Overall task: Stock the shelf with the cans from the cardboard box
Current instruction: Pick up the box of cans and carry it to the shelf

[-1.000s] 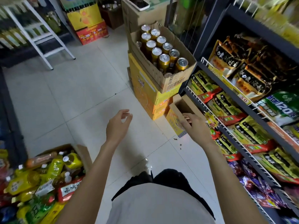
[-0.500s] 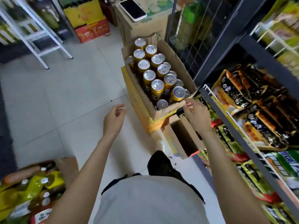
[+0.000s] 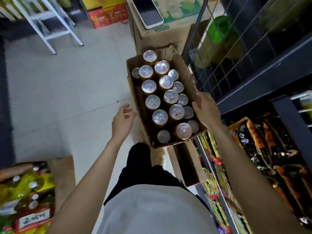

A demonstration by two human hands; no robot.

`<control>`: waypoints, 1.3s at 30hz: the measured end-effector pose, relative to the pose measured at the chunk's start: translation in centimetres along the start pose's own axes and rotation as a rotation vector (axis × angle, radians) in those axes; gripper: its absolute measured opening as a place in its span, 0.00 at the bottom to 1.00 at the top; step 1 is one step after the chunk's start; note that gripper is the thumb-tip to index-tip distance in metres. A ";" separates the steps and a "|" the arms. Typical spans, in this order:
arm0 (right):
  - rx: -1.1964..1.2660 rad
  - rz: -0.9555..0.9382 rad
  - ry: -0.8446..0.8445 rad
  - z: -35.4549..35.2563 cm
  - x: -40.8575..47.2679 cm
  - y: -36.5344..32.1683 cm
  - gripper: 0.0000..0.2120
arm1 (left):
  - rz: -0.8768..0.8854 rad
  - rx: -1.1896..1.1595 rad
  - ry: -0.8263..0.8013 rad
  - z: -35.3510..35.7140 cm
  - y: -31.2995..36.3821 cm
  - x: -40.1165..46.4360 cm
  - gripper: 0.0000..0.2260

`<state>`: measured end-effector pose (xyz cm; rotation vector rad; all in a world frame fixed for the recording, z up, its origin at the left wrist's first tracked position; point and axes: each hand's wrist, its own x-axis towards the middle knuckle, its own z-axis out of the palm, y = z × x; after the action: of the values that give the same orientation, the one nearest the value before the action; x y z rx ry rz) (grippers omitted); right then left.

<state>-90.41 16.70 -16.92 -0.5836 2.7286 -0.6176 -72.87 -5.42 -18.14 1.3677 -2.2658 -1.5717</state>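
Observation:
An open cardboard box [image 3: 189,76] sits ahead of me, packed with several gold cans [image 3: 160,117] with silver tops. My right hand [image 3: 206,109] rests against the box's right wall, fingers loosely curved over its rim, holding no can. My left hand [image 3: 123,121] hovers just left of the box's left wall, fingers apart and empty. The dark shelf [image 3: 263,76] runs along the right side.
A phone [image 3: 147,11] lies on a taller carton [image 3: 152,36] behind the box. Snack bags [image 3: 263,149] fill the lower right shelves. A box of bottles [image 3: 25,196] stands at lower left, a white step ladder [image 3: 50,26] at upper left. Tiled floor [image 3: 67,90] spreads left.
I have stepped closer, so the box is now right under my view. My right hand rose from the lower shelf edge to the box's right wall; my left hand came up beside it.

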 end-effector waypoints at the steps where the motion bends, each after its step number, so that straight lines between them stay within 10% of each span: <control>1: -0.008 -0.001 -0.011 0.3 0.7 0.1 0.21 | -0.003 0.020 -0.009 0.4 0.2 0.7 0.21; 7: -0.090 0.152 -0.106 2.5 5.0 0.2 0.29 | -0.096 0.190 -0.140 2.3 -0.1 5.1 0.33; 39: -0.038 0.147 -0.038 5.9 9.3 1.2 0.26 | 0.134 0.353 -0.137 2.8 -0.7 9.8 0.32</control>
<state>-96.83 11.55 -24.31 -0.3951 2.7224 -0.5140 -79.70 -10.16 -24.02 1.1689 -2.7570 -1.3065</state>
